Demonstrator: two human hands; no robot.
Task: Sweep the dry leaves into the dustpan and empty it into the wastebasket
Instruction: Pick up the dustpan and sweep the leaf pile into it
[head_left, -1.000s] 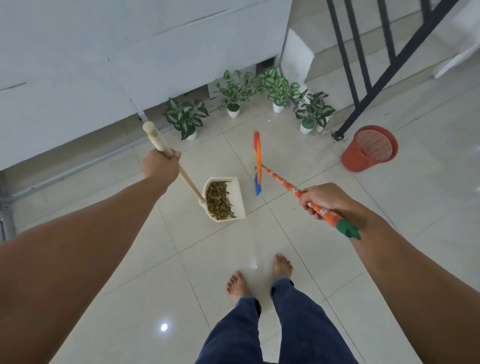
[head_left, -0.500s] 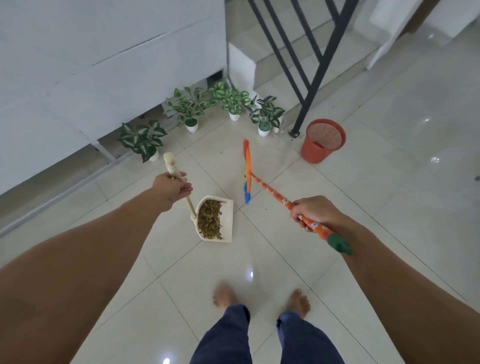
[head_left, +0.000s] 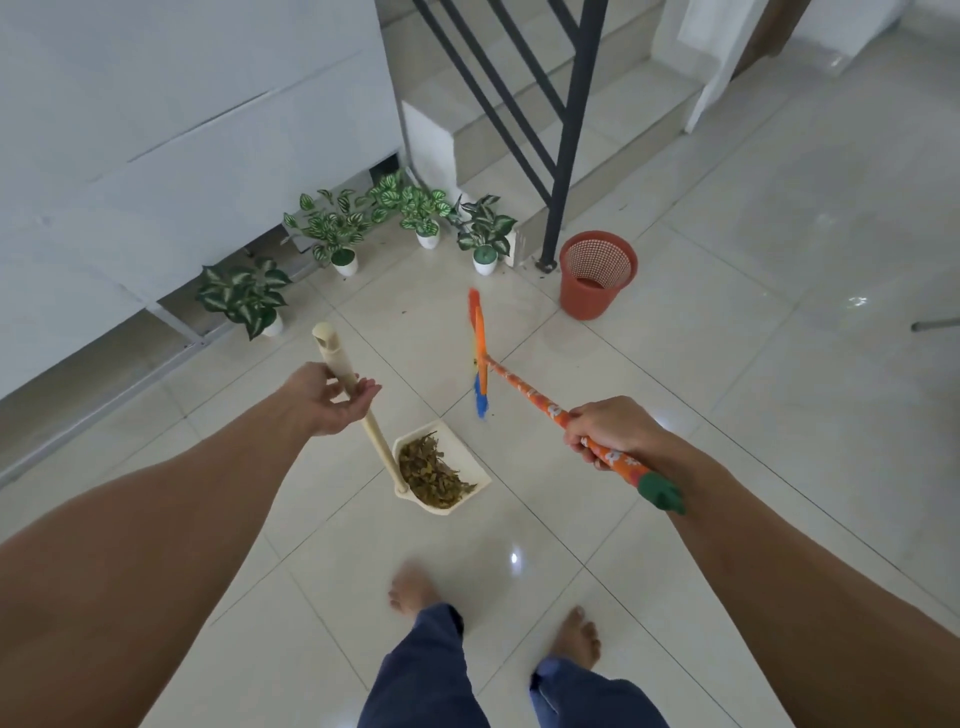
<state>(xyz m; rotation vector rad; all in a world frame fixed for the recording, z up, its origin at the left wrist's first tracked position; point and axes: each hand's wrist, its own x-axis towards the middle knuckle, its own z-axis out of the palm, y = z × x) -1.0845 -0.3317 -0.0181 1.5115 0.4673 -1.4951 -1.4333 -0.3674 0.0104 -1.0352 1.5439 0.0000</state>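
A cream dustpan (head_left: 478, 481) with a long cream handle (head_left: 382, 448) sits just ahead of my feet, and a heap of dry brown leaves (head_left: 431, 475) lies in it. My left hand (head_left: 322, 400) is palm-up around the upper handle, its fingers only loosely curled. My right hand (head_left: 608, 428) grips the orange patterned stick of the broom (head_left: 524, 387). The orange and blue broom head (head_left: 479, 353) is raised to the right of the pan. A red-brown mesh wastebasket (head_left: 597, 275) stands upright ahead on the right, beside the stair post.
Several small potted plants (head_left: 332, 228) line the white wall at the left and back. A black stair railing (head_left: 566, 156) and steps rise behind the wastebasket. A few leaf scraps (head_left: 402, 313) lie on the glossy tiles near the plants. My bare feet (head_left: 415, 587) are below.
The view has swung right and I have stepped, so the wastebasket lies more directly ahead. My left hand has turned palm-up and loosened on the handle. The pan has turned, with the leaves still in it.
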